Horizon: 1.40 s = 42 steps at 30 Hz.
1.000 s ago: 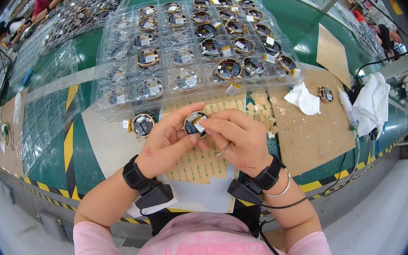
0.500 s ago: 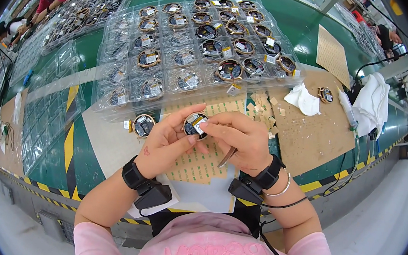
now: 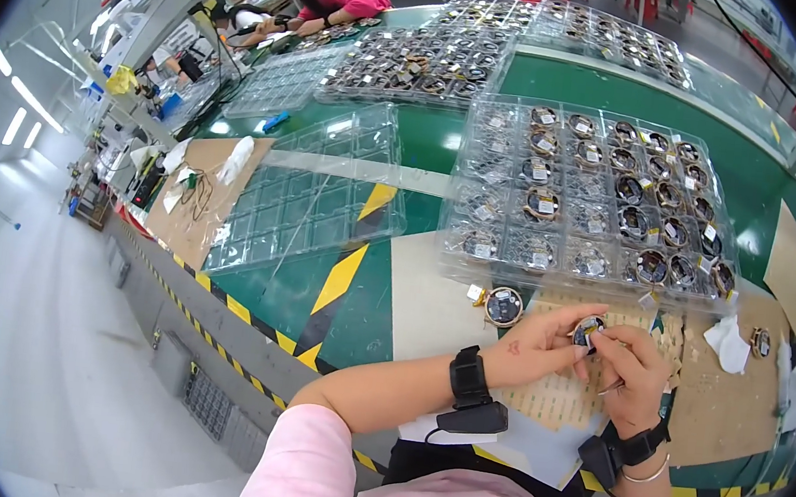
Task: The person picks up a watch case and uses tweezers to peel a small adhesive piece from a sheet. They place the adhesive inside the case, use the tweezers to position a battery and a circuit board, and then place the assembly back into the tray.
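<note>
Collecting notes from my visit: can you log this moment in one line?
left hand: holding round circuit assembly | right hand: touching same assembly | nearby: second round assembly | beyond: clear compartmented tray of similar assemblies

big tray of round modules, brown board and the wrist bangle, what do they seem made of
Tray: probably glossy clear plastic; it is see-through with bright glints. Brown board: matte, perhaps cardboard or fibreboard, from its dull tan surface. Bangle: likely polished metal, being silvery and shiny.
</note>
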Tool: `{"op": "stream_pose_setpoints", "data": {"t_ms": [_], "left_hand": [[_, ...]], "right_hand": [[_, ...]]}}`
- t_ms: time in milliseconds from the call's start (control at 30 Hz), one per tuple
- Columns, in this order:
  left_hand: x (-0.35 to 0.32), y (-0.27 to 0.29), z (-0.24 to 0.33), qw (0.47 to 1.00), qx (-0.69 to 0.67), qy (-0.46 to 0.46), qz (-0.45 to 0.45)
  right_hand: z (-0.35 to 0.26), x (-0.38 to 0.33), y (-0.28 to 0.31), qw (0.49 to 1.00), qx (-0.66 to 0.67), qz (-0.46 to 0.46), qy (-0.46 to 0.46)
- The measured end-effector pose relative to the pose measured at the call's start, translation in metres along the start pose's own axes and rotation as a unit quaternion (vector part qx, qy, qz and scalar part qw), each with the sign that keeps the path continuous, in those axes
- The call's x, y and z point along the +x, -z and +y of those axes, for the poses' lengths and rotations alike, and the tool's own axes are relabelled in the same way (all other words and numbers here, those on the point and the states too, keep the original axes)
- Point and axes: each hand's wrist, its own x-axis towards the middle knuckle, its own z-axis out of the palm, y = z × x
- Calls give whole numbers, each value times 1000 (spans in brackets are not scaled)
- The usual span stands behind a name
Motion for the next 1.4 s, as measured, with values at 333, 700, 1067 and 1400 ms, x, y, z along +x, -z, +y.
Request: {"op": "stream_pose_setpoints", "data": {"t_ms": [333,700,1067,1400], "left_hand": [[24,13,-55,998,-58,21,3],[82,-1,-73,995,55,62,51],[83,3,-80,993,82,68,55],[81,5,-84,991,87,79,70]], "right_hand": [[41,-23,-7,1000,-21,-18,-3],[116,-41,-6,981,124,14,-150],[118,-41,-6,953,184,-10,-241],[115,-45,-10,942,211,-29,-259]]}}
